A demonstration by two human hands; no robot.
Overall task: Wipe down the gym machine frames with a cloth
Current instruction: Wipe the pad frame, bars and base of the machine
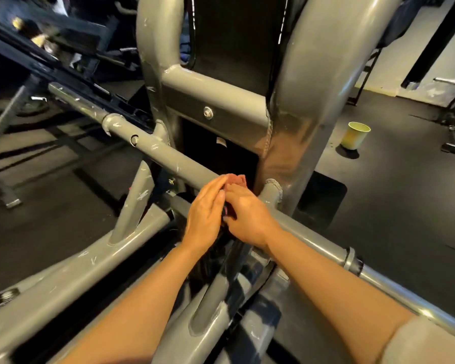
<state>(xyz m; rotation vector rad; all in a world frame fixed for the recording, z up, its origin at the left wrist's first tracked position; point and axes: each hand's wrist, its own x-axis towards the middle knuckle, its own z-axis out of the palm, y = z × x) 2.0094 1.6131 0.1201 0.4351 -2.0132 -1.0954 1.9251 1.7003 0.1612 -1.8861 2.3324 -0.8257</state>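
L hand (206, 211): fingers straight, close together, laid flat vs the cloth (237, 179) on the grey bar (153, 148). R hand (247, 214) just beside it, touching; fingers bent down over cloth and bar, gripping cloth. Cloth reddish, mostly hidden under both hands, only top edge + a bit between palms showing. R fingertips out of sight. Yellow cup (355, 135) on floor, far right.

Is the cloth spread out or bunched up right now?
Bunched up: only a small reddish wad of the cloth shows between both hands on the grey bar.
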